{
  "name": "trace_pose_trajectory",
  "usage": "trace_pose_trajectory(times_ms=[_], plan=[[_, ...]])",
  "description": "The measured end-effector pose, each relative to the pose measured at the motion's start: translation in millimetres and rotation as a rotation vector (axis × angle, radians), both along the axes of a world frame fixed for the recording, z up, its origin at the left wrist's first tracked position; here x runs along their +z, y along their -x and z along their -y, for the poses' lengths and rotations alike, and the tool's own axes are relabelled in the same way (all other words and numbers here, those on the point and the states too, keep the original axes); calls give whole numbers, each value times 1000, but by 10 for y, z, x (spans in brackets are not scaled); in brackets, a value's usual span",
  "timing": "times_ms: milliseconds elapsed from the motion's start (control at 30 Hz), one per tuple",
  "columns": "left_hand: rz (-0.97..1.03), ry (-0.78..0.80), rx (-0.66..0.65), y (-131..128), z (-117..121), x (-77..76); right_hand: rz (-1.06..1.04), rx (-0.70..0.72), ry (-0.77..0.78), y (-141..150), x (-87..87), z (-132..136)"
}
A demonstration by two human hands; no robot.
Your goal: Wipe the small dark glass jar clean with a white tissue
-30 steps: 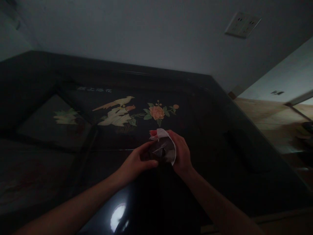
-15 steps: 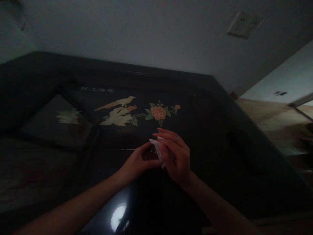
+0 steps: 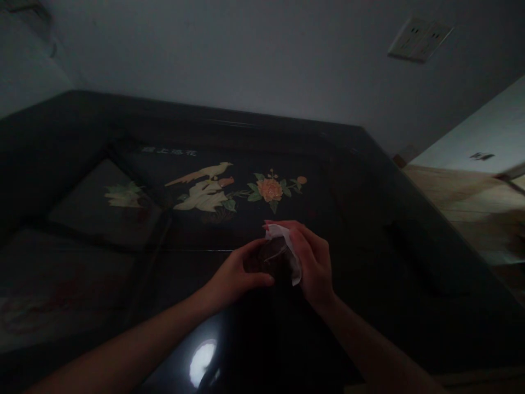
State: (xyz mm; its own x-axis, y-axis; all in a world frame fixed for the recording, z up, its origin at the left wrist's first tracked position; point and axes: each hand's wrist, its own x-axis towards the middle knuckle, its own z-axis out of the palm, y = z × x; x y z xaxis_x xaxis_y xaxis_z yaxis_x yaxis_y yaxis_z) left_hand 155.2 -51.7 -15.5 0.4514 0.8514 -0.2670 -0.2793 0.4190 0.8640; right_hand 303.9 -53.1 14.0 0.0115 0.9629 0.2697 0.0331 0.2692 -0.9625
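The left hand (image 3: pixel 234 277) is curled around a dim, see-through thing (image 3: pixel 271 251) over the dark table (image 3: pixel 361 224). The right hand (image 3: pixel 311 261) grips white tissue (image 3: pixel 282 231) against its right side.

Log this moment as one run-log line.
left hand: curled round see-through object, too dark to identify | right hand: holding white tissue beside it | surface: glossy dark table, bird-and-flower design
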Motion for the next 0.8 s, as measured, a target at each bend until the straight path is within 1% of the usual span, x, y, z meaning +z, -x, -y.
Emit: trace_pose_trajectory(times_ms=[67, 133, 167, 233, 300, 333, 367, 467, 500, 567, 700, 767, 800], plan=[[7, -32, 0, -8, -3, 7, 248, -17, -266, 2, 22, 27], [-11, -73, 15, -16, -4, 17, 445, -11, -477, 5, 42, 37], [-24, -92, 24, -20, -5, 23, 510, -2, -541, 7, 51, 37], [-51, -112, 25, -22, -5, 34, 576, 13, -591, 9, 67, 35], [-71, -99, 3, -18, -3, 43, 551, 12, -554, 7, 77, 32], [-76, -81, -5, -14, -1, 46, 504, 8, -500, 5, 78, 27], [-79, -62, -5, -8, 1, 48, 435, 1, -415, 3, 75, 19], [-76, -12, 7, 9, 3, 47, 167, -17, -64, -3, 43, -40], [-75, 0, 8, 12, 3, 46, 103, -17, 24, -4, 27, -67], [-65, 19, 2, 11, 3, 44, 27, -3, 126, -5, -2, -118], [11, 32, 12, -5, 5, 43, -42, 12, 204, 1, -11, -119], [40, 28, 21, -8, 4, 37, -13, -10, 137, 2, 13, -64], [45, 26, 25, -8, 3, 32, 33, -24, 60, 1, 28, -32]])
